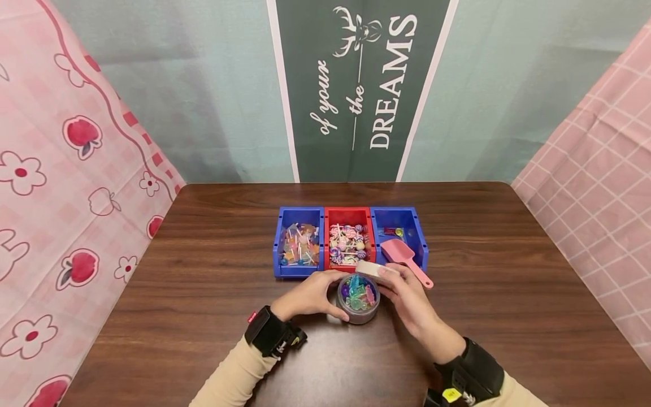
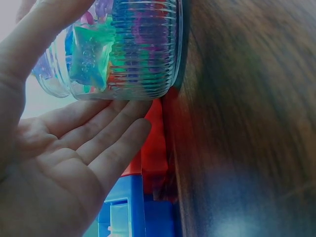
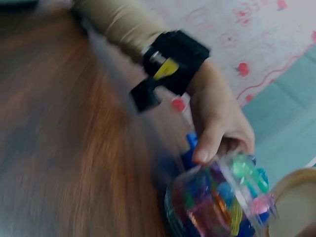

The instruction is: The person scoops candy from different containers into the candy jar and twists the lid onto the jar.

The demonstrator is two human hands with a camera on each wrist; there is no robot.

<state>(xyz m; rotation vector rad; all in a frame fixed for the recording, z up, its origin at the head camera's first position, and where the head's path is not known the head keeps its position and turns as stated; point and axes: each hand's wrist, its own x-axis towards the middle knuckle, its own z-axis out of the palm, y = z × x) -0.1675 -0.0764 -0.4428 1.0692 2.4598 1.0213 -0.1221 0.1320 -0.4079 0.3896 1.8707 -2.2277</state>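
Note:
A clear ribbed jar full of colourful wrapped candies stands on the table in front of the bins. My left hand holds it from the left, thumb on the near side and fingers on the far side; the left wrist view shows the fingers nearly straight against the glass. Just above the jar's far right rim, a pale round lid is pinched in my right hand, tilted and off the mouth. In the right wrist view the lid appears beside the jar.
Three joined bins stand behind the jar. The left blue bin and the red bin contain small lollipops. A pink scoop leans over the front of the right blue bin, which has a few candies inside.

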